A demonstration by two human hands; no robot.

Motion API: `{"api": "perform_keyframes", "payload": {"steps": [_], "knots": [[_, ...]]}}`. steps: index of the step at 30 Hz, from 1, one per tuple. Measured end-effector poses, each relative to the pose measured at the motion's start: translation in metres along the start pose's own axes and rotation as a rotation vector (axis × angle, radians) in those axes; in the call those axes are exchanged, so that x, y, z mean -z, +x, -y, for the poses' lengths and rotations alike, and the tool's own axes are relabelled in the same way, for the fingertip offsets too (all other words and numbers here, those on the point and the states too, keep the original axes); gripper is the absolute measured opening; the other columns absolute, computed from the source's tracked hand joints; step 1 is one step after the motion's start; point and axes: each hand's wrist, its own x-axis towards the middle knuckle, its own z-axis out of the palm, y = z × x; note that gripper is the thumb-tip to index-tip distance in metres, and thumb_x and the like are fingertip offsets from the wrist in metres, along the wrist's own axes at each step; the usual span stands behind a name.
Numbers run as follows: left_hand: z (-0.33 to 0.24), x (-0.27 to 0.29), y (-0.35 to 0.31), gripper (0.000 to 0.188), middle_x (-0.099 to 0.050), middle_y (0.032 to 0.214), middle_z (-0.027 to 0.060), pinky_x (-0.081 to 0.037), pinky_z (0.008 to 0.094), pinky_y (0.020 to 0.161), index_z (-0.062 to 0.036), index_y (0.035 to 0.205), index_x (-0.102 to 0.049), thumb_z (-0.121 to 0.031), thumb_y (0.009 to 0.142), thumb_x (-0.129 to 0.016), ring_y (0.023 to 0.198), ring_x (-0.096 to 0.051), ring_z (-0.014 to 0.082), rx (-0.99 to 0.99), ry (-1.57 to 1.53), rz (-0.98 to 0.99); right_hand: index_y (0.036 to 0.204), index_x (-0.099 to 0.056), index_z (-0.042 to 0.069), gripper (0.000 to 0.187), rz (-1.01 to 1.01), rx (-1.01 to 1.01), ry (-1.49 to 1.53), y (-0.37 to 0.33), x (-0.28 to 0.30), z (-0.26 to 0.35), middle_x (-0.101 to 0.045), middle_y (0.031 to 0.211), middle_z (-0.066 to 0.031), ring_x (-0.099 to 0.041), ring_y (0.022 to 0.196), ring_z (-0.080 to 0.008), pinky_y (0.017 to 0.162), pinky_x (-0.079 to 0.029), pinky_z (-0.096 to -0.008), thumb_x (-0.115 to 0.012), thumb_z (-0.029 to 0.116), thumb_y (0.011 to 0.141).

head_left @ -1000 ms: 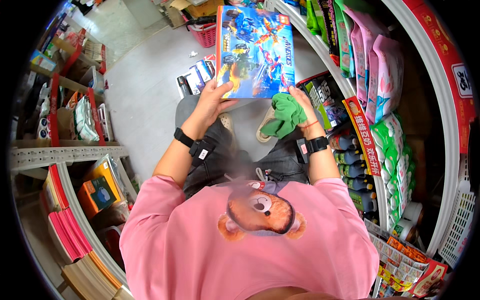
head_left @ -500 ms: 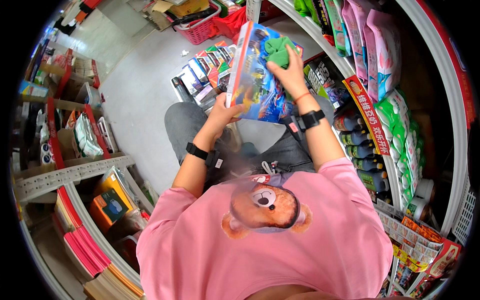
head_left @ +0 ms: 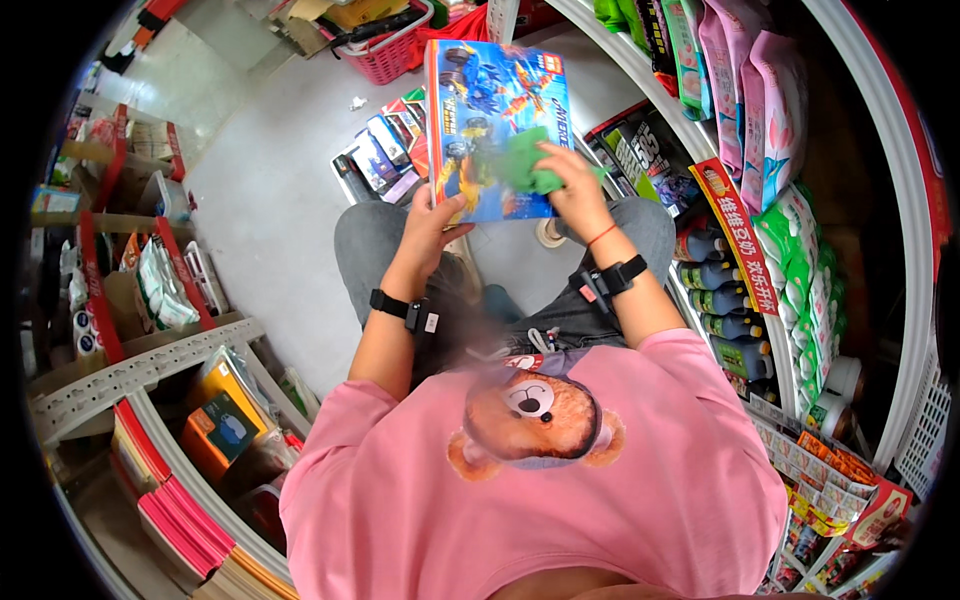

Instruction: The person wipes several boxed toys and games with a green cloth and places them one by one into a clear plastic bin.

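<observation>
A blue toy box [head_left: 505, 90] with printed vehicles and an orange-red edge is held up above my knees, its broad face toward me. My left hand [head_left: 432, 225] grips its lower left corner, thumb on the front. In my right hand [head_left: 577, 190] is a green cloth [head_left: 527, 160], pressed against the lower right part of the box's face. The cloth is slightly smeared by motion. Part of the box's print is hidden behind the cloth and fingers.
Several small boxed items [head_left: 375, 160] lie on the floor beyond my left knee. Farther off stands a pink basket [head_left: 385, 60] full of goods. Shelves with bottles [head_left: 725, 300] and bagged goods [head_left: 775, 120] rise on my right. Stacked paper goods [head_left: 180, 525] fill a left shelf.
The box has turned its front more fully toward me and shifted left. My right hand has moved the green cloth down and left across its face.
</observation>
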Motion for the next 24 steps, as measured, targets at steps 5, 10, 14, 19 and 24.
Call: {"api": "perform_keyframes", "payload": {"steps": [5, 10, 14, 19, 24], "knots": [[-0.013, 0.004, -0.001, 0.047, -0.058, 0.117, 0.0077, -0.053, 0.0376, 0.084, -0.0073, 0.128, -0.042, -0.026, 0.089, -0.06, 0.102, -0.06, 0.0184, -0.011, -0.134, 0.051, 0.109, -0.059, 0.001, 0.026, -0.306, -0.716, 0.358, -0.008, 0.022, -0.06, -0.059, 0.116, -0.0132, -0.057, 0.105, -0.0257, 0.089, -0.046, -0.0367, -0.054, 0.006, 0.083], [-0.016, 0.009, -0.003, 0.05, -0.06, 0.118, 0.0114, -0.053, 0.0378, 0.087, -0.0056, 0.133, -0.041, -0.028, 0.091, -0.058, 0.102, -0.063, 0.0222, 0.11, -0.249, 0.188, 0.13, -0.047, 0.002, 0.047, 0.018, -0.83, 1.779, 0.0, 0.044, -0.014, -0.057, 0.124, -0.0163, -0.06, 0.106, -0.0273, 0.09, -0.05, -0.0396, -0.055, 0.028, 0.092], [-0.025, -0.002, -0.005, 0.053, -0.06, 0.12, 0.0131, -0.053, 0.0373, 0.089, -0.0036, 0.135, -0.04, -0.027, 0.091, -0.059, 0.103, -0.063, 0.0238, 0.144, -0.215, 0.215, 0.128, -0.047, -0.002, 0.054, 0.007, -0.793, 1.698, 0.004, 0.042, 0.001, -0.058, 0.124, -0.0163, -0.06, 0.107, -0.0265, 0.097, -0.047, -0.0418, -0.058, 0.037, 0.092], [-0.018, -0.007, 0.01, 0.07, -0.05, 0.132, 0.0138, -0.042, 0.0456, 0.098, -0.0095, 0.138, -0.041, -0.024, 0.078, -0.074, 0.117, -0.054, 0.0276, -0.48, 0.709, -0.079, 0.124, -0.051, 0.0, 0.043, -0.052, -0.817, 1.449, 0.008, 0.039, 0.001, -0.061, 0.119, -0.0132, -0.061, 0.105, -0.025, 0.094, -0.049, -0.0427, -0.061, 0.024, 0.09], [-0.014, -0.042, -0.005, 0.082, -0.053, 0.132, 0.0058, -0.024, 0.0572, 0.107, -0.0245, 0.131, -0.051, -0.024, 0.056, -0.084, 0.124, -0.048, 0.0298, -0.928, 1.595, -0.071, 0.126, -0.047, 0.003, 0.047, -0.144, -0.982, 1.508, 0.011, 0.031, 0.012, -0.06, 0.119, -0.0134, -0.061, 0.106, -0.0255, 0.094, -0.049, -0.0462, -0.062, 0.028, 0.088]]}}
